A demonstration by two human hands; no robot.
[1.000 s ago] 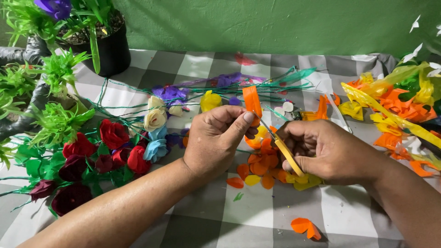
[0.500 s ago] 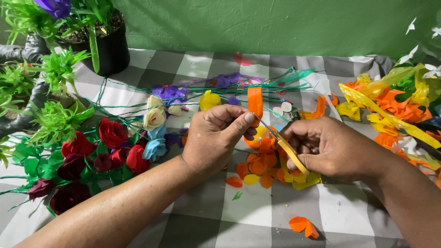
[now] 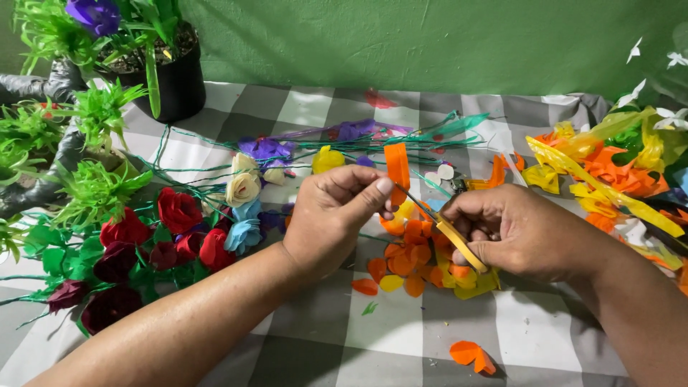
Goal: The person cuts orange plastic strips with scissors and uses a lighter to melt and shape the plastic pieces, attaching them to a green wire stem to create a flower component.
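— Where is the orange strip?

— The orange paper strip (image 3: pixel 396 164) stands upright, pinched at its lower end between thumb and forefinger of the left hand (image 3: pixel 331 215), above the middle of the checked tablecloth (image 3: pixel 401 337).

— And the other hand?

— The right hand (image 3: pixel 519 231) is closed around yellow-handled scissors (image 3: pixel 450 233). The blades point up-left toward the strip's base; whether they touch the paper I cannot tell, since the fingers hide the tips.

— What lies under the hands?

— A heap of orange and yellow cut petals (image 3: pixel 412 254), just below both hands. One loose orange petal (image 3: pixel 469 355) sits apart, nearer the front edge.

— Any packages or labels?

— Only a black pot (image 3: pixel 172 82) at the far left holding green leaves and a purple flower (image 3: pixel 93 14). To the left of the left hand lie red paper roses (image 3: pixel 175 229) and a cream rose (image 3: pixel 242 188); on the right, a tangle of yellow and orange ribbon scraps (image 3: pixel 609 168) against the green wall (image 3: pixel 430 43).
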